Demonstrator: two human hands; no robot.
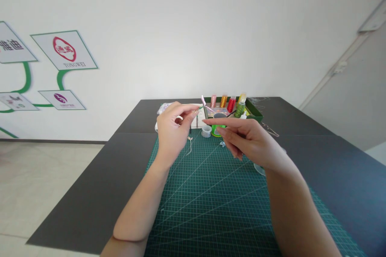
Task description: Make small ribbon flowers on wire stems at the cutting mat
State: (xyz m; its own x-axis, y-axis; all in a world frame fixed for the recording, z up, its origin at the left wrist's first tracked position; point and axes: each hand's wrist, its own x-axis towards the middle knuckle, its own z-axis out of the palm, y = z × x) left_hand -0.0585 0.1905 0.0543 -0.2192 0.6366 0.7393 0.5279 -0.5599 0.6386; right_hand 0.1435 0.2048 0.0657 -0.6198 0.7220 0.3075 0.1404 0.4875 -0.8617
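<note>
My left hand (176, 124) is raised over the mat, thumb and forefinger pinched on a thin green stem-like piece (200, 107). Small pale pink parts (203, 100) show just past its tip; whether they are joined to it I cannot tell. Opposite it is my right hand (245, 138), forefinger stretched toward the left fingertips, thumb apart below and the other fingers loosely curled. Nothing shows in its grasp. Behind the hands are a small clear tub (206, 131) and a bright green container (216, 130), partly covered by the right hand.
A green cutting mat (211, 200) covers the middle of the dark table (120, 176). At the back, a dark green box (257, 114) holds several thread spools (231, 104). A small cream piece with a tail (189, 144) and a blue-white piece (222, 144) lie on the mat.
</note>
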